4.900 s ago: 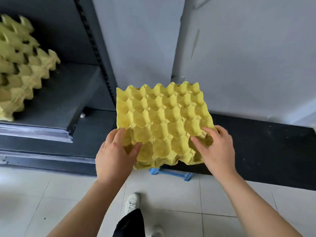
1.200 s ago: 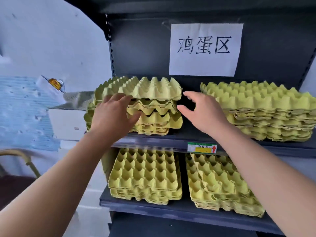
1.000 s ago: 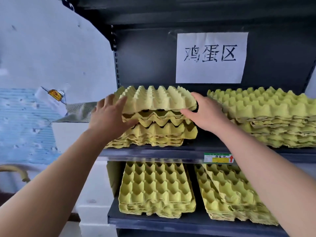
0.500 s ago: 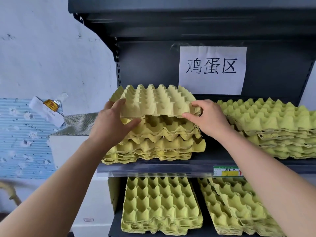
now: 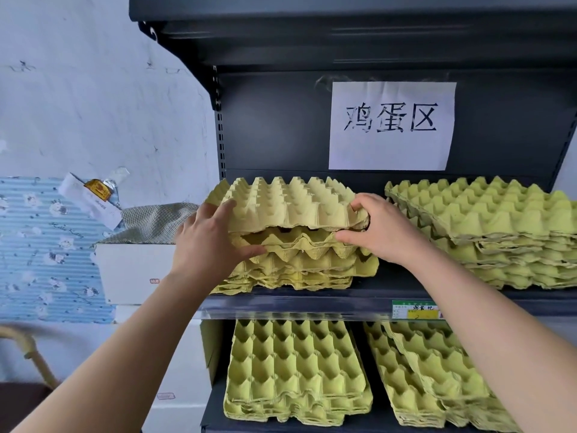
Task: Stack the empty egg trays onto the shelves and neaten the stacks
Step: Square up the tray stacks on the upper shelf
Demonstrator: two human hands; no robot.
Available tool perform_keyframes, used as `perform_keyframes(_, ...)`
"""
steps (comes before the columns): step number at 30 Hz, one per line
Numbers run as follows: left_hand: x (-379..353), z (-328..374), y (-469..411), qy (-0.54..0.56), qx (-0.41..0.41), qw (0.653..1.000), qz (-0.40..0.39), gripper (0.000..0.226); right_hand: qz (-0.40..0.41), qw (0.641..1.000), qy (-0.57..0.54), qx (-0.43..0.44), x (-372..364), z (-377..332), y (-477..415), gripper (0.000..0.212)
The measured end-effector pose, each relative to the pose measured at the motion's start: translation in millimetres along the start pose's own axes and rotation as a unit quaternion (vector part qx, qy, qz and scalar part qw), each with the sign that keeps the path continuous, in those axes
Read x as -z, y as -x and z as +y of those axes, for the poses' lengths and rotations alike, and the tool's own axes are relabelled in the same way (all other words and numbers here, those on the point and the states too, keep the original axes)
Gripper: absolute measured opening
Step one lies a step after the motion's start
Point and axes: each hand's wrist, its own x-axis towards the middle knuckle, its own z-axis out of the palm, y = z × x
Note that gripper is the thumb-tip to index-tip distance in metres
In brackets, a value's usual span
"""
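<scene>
Now clamping the top tray (image 5: 290, 204) from both sides, versus reaching in with loose fingers about a second back. Left hand (image 5: 206, 245): fingers (image 5: 223, 209) laid over the tray's left edge, thumb tucked beneath, pinching it. Right hand (image 5: 377, 232): fingers (image 5: 359, 204) curled over the right front corner, thumb underneath, gripping the same tray. Tray spanning between the two sets of fingers, front edge lifted, dark gap open just below the thumbs above the left stack (image 5: 299, 270). Not nested yet; looks like a lift-and-reseat. Lower layers under the thumbs fanned out of line, front right corner sticking out toward the shelf (image 5: 312, 303) lip. Means placing is mostly done here and neatening is the live step: probably square the tray between the fingers, drop it so the cups seat, then push the layers flush. Risk: thin pulp rim crumpling under the right fingertips. Second stack (image 5: 499, 232) just right of the right hand, untouched, also ragged. Two more stacks well below both hands; alignment there poor on the right one.
</scene>
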Motion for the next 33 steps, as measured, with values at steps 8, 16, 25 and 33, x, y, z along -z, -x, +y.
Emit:
perform_keyframes(8,0,-1,3,-0.021,-0.003,1.000,0.020,0.092,0.027,0.999,0.003,0.018,1,3,9,0.053)
perform_keyframes(16,2,-6,1,0.012,-0.015,1.000,0.016,0.073,0.044,0.999,-0.014,0.001,0,2,6,0.050)
perform_keyframes(25,-1,-9,-8,0.041,-0.035,0.998,-0.023,0.070,0.021,0.999,-0.023,-0.013,-1,-4,1,0.047)
perform_keyframes(33,7,-8,-8,0.124,-0.067,0.987,0.081,0.064,0.074,0.994,-0.071,-0.033,0,6,-9,0.032)
